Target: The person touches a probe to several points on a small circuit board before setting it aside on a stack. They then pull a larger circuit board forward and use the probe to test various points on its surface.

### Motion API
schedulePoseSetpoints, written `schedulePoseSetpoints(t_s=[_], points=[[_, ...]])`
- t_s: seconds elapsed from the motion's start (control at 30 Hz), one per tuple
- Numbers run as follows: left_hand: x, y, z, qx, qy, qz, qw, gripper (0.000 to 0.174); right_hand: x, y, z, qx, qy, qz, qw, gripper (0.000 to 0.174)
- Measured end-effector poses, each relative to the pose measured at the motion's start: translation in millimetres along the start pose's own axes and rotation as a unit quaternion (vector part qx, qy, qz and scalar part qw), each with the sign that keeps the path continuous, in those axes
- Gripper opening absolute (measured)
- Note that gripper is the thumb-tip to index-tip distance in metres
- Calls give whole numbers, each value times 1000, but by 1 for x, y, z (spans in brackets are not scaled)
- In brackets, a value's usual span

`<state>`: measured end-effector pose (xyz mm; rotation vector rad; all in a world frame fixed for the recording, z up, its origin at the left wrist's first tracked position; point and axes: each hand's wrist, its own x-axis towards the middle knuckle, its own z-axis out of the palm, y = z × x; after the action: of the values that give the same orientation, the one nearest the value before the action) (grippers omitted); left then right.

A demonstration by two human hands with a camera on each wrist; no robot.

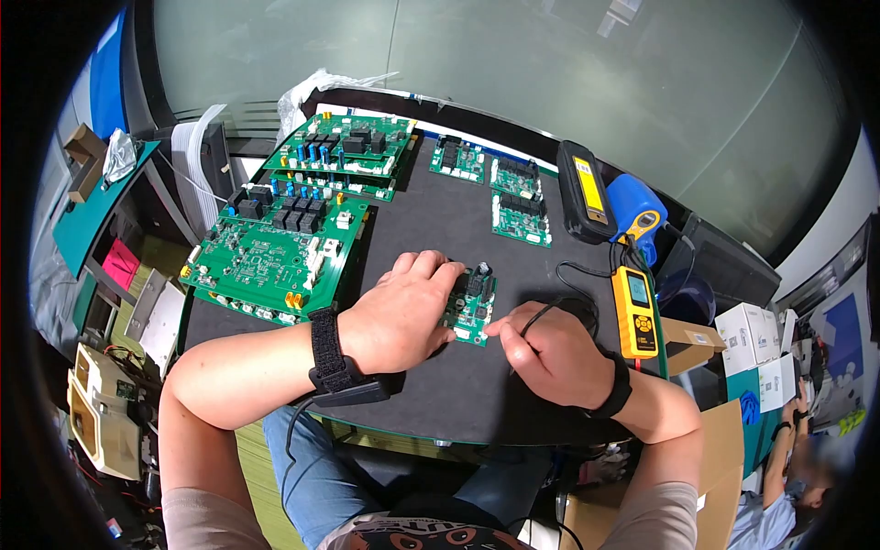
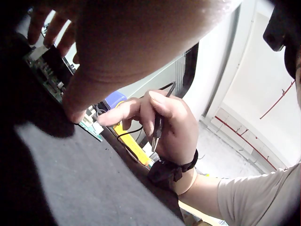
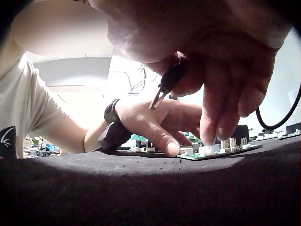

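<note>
A small green circuit board lies flat on the dark mat. My left hand grips it from the left, thumb at the near edge and fingers over its far part; the palm hides some of it. At the board's right side, my right hand has fingertips on or just over the white connectors. A black clip with a metal tip is held in the curled right fingers, its cable running out past the hand. In the right wrist view the clip points down, off the board.
Large green boards are stacked at the left, with more behind. Several small boards lie at the back. A black case, a blue tool and a yellow meter line the right edge. Another person sits far right.
</note>
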<state>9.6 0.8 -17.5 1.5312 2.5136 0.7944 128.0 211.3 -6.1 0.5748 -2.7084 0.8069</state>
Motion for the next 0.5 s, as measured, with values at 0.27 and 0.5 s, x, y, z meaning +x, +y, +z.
schedulePoseSetpoints(t_s=[0.27,0.5], points=[[0,-1,1,1,4,2,1000,77,1,6,0,-6,-33,-69,997,23],[0,-1,0,1,3,3,1000,78,1,2,2,23,2,-37,999,23]])
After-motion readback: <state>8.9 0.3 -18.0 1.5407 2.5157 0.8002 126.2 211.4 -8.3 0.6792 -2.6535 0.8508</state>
